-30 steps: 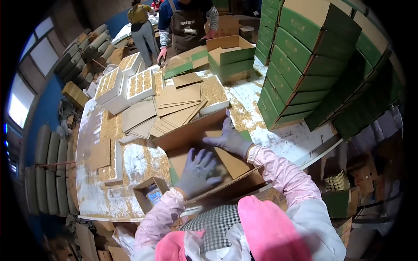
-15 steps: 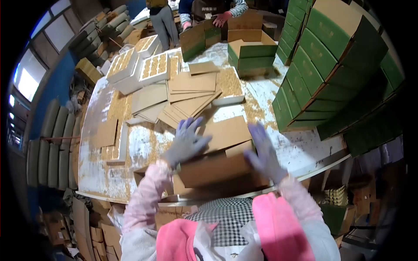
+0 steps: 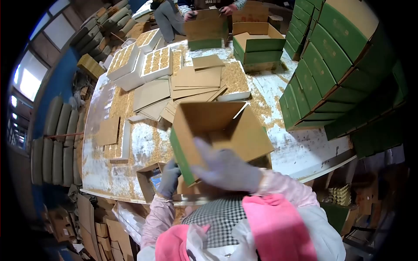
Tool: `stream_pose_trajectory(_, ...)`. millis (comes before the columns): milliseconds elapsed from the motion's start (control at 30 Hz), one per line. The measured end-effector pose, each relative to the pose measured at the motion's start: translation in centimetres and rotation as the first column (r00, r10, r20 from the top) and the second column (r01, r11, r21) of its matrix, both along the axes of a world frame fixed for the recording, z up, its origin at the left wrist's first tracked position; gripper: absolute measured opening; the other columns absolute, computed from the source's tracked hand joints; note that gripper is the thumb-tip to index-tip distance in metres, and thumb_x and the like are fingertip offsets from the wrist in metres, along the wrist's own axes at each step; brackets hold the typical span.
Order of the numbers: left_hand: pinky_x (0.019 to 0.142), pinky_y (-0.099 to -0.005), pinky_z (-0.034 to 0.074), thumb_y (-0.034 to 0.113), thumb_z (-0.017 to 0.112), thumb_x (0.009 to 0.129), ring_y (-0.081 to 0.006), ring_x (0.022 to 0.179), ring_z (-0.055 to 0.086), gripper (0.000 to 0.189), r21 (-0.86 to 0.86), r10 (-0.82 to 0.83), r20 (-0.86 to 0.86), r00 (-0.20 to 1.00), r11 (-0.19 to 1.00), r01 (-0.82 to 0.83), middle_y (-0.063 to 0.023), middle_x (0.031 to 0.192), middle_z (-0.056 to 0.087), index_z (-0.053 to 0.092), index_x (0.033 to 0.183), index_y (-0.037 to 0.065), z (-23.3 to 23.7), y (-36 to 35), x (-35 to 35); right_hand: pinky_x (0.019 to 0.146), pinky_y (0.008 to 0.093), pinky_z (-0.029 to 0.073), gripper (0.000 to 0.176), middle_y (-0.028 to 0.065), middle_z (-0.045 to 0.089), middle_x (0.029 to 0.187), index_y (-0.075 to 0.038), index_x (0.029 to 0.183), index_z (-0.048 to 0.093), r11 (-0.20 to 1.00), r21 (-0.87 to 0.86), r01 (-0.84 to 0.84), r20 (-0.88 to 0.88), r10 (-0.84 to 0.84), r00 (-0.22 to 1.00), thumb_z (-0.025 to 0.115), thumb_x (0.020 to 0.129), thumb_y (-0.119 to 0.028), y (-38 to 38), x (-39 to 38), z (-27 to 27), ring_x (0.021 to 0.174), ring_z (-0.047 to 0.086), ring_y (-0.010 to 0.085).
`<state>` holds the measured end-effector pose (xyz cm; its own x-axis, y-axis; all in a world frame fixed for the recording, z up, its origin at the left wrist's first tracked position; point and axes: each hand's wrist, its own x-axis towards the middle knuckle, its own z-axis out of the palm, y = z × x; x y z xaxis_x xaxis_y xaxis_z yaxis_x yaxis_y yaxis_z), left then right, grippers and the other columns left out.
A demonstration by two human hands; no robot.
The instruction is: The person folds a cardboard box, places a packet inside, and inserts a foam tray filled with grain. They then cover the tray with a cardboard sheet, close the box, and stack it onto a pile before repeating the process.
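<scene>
A cardboard box (image 3: 254, 132), green on its outer left side and brown inside, stands tilted at the table's near edge with its opening showing. My left hand (image 3: 169, 178), in a grey glove, is low at the box's left side; its fingers are partly hidden there. My right hand (image 3: 226, 168), gloved too and somewhat blurred, lies across the near side of the opening with its fingers spread. Below my left hand's side sits a smaller open box (image 3: 146, 185) with something blue inside. Loose flat cardboard sheets (image 3: 196, 78) lie just beyond the large box.
White trays (image 3: 156, 65) with tan contents stand at the back left. Green boxes (image 3: 320, 65) are stacked high on the right. An open green box (image 3: 259, 45) stands at the back. Across the table, a person's hands (image 3: 228, 9) hold another box (image 3: 207, 29).
The box between my hands has turned so its opening and green side show. My left hand moved down beside it, and my right hand moved left across it. The co-worker's box shifted.
</scene>
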<state>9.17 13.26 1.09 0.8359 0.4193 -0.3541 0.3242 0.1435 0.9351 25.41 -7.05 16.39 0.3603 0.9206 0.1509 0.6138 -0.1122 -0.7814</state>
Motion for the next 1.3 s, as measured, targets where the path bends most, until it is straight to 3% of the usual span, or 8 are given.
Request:
stream_pose_trajectory(67, 0.099, -0.0344, 0.043, 0.027, 0.051, 0.099, -0.0188, 0.114, 0.056, 0.048, -0.349, 0.599, -0.007, 0.801, 0.749, -0.563, -0.0116, 0.116, 0.062, 0.045, 0.140, 0.003, 1.0, 1.9, -1.1, 0.072, 0.0483, 0.050, 0.068, 0.0309, 0.063, 0.081, 0.019, 0.129, 0.033, 0.966, -0.114, -0.232, 0.036, 0.238, 0.971, 0.053, 0.093, -0.035, 3.9, -2.5, -4.6, 0.078, 0.065, 0.0412)
stream_pose_trajectory(133, 0.108, -0.0317, 0.035, 0.026, 0.055, 0.097, -0.0238, 0.132, 0.042, 0.065, -0.362, 0.479, 0.172, 0.861, 0.844, -0.397, -0.0194, 0.146, 0.041, 0.028, 0.150, 0.002, 2.2, 2.3, -1.4, 0.081, 0.0480, 0.050, 0.076, 0.0330, 0.064, 0.087, 0.025, 0.129, 0.030, 0.875, -0.205, -0.439, -0.008, 0.447, 0.895, 0.051, 0.093, -0.039, 6.0, -5.7, -7.4, 0.089, 0.066, 0.0394)
stream_pose_trajectory(200, 0.111, -0.0328, 0.030, 0.020, 0.052, 0.095, -0.0267, 0.137, 0.037, 0.065, 0.592, 0.303, 0.011, 0.953, 0.766, -0.250, -0.0208, 0.151, 0.035, 0.025, 0.150, 0.000, 2.9, -1.0, 0.7, 0.087, 0.0431, 0.050, 0.069, 0.0272, 0.063, 0.107, 0.013, 0.131, 0.042, 0.806, -0.258, -0.533, -0.123, 0.519, 0.846, 0.055, 0.091, -0.041, 5.7, -4.2, -6.2, 0.100, 0.064, 0.0361)
stream_pose_trajectory(267, 0.112, -0.0348, 0.028, 0.008, 0.048, 0.089, -0.0306, 0.138, 0.036, 0.065, 0.478, 0.393, -0.020, 0.919, 0.811, -0.337, -0.0211, 0.152, 0.034, 0.025, 0.149, -0.003, 1.9, -0.7, 0.9, 0.090, 0.0410, 0.049, 0.061, 0.0226, 0.061, 0.119, 0.005, 0.128, 0.053, 0.775, -0.161, -0.611, -0.390, 0.519, 0.761, 0.057, 0.090, -0.043, 5.4, 4.3, -1.7, 0.105, 0.062, 0.0344)
stream_pose_trajectory(400, 0.113, -0.0368, 0.027, 0.008, 0.048, 0.089, -0.0326, 0.139, 0.034, 0.064, 0.601, 0.458, -0.088, 0.884, 0.732, -0.320, -0.0222, 0.151, 0.034, 0.026, 0.149, -0.003, 3.8, -2.5, 1.1, 0.085, 0.0370, 0.050, 0.041, 0.0202, 0.065, 0.110, 0.003, 0.109, 0.064, 0.734, 0.194, 0.651, -0.529, -0.480, 0.699, 0.057, 0.094, -0.034, 3.1, 26.2, -12.4, 0.098, 0.063, 0.0283)
stream_pose_trajectory(567, 0.115, -0.0366, 0.024, 0.007, 0.049, 0.088, -0.0331, 0.141, 0.032, 0.066, 0.659, 0.514, -0.202, 0.834, 0.701, -0.272, -0.0232, 0.152, 0.032, 0.025, 0.148, -0.005, 4.8, -3.4, 3.1, 0.085, 0.0372, 0.047, 0.068, 0.0209, 0.065, 0.100, 0.009, 0.112, 0.055, 0.520, -0.279, 0.808, -0.153, -0.854, 0.497, 0.071, 0.084, -0.051, 5.2, 36.9, -32.4, 0.094, 0.061, 0.0274)
stream_pose_trajectory(800, 0.117, -0.0364, 0.020, 0.009, 0.050, 0.089, -0.0310, 0.144, 0.027, 0.065, 0.631, 0.512, -0.142, 0.847, 0.706, -0.321, -0.0240, 0.152, 0.031, 0.025, 0.147, -0.009, 5.0, -3.8, 3.2, 0.088, 0.0343, 0.042, 0.075, 0.0177, 0.054, 0.111, -0.002, 0.122, 0.044, 0.451, -0.288, 0.845, -0.657, -0.735, 0.168, 0.072, 0.076, -0.055, 4.7, 31.7, -22.2, 0.107, 0.050, 0.0242)
stream_pose_trajectory(1300, 0.116, -0.0337, 0.024, 0.023, 0.045, 0.100, -0.0306, 0.141, 0.032, 0.058, 0.380, 0.203, 0.060, 0.977, 0.901, -0.210, -0.0234, 0.152, 0.032, 0.028, 0.146, -0.006, 3.5, -0.5, 8.2, 0.094, 0.0305, 0.046, 0.039, 0.0131, 0.062, 0.120, 0.006, 0.122, 0.059, 0.765, -0.033, 0.643, -0.726, -0.461, 0.510, 0.050, 0.099, -0.024, -19.9, 19.9, -6.1, 0.106, 0.059, 0.0167)
